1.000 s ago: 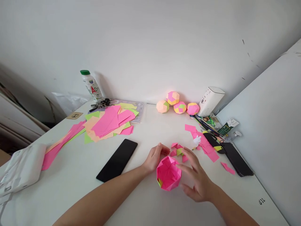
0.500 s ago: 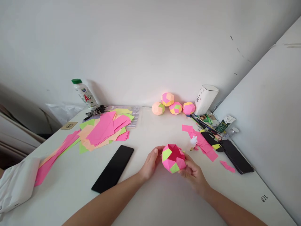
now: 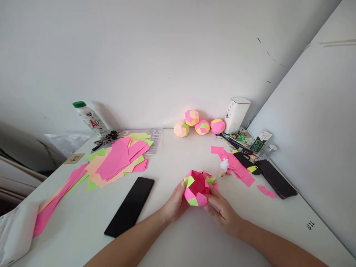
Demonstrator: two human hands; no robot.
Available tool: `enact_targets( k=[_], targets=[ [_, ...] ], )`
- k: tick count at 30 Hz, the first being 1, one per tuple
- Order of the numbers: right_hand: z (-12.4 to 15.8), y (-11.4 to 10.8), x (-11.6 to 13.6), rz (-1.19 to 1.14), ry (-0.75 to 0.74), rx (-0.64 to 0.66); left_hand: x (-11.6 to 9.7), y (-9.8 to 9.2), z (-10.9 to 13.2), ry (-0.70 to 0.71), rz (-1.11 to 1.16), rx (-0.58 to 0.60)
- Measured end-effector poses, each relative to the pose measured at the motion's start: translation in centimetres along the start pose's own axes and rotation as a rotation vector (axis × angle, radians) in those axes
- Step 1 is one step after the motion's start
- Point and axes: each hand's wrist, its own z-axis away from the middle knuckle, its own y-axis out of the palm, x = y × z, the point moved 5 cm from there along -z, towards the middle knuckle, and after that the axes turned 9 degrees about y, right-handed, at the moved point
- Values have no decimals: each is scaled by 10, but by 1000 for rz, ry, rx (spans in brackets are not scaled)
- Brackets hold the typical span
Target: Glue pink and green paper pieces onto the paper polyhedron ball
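My left hand [image 3: 175,204] and my right hand [image 3: 221,211] both grip a half-built paper ball [image 3: 195,188] of pink and green folded pieces, just above the white table [image 3: 180,244]. Its open hollow faces up and away from me. The left fingers curl around its left side, the right fingers press its lower right side. A few loose folded pink and green pieces [image 3: 211,180] lie right behind it.
A black phone [image 3: 129,205] lies left of my hands. Several pink, peach and green paper sheets [image 3: 116,159] spread at the left. Several finished paper balls [image 3: 198,124] sit by the wall, near a white box [image 3: 236,113]. A small glue bottle [image 3: 224,165], pink scraps and a second phone [image 3: 275,178] lie right.
The ball went from the table into both hands and was turned, so its green faces and opening now show. The camera view drifted to the right.
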Motion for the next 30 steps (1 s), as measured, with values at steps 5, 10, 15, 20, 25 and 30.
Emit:
enact_targets(
  k=[5, 10, 15, 20, 25, 30],
  targets=[
    [3, 0, -8, 69, 23, -31, 0, -3, -1, -48, 8, -20],
    [5, -8, -12, 181, 44, -194, -3, 0, -1, -41, -17, 10],
    [9, -18, 6, 198, -158, -391, -4, 1, 0, -13, -105, -44],
    [12, -13, 12, -45, -152, -291, -3, -1, 2, 53, -251, -138],
    [12, -7, -1, -371, 168, -201, -3, -1, 6, 114, -423, -69],
    [11, -2, -15, -702, 444, -144, -7, 5, 6, 101, -276, 126]
  ],
)
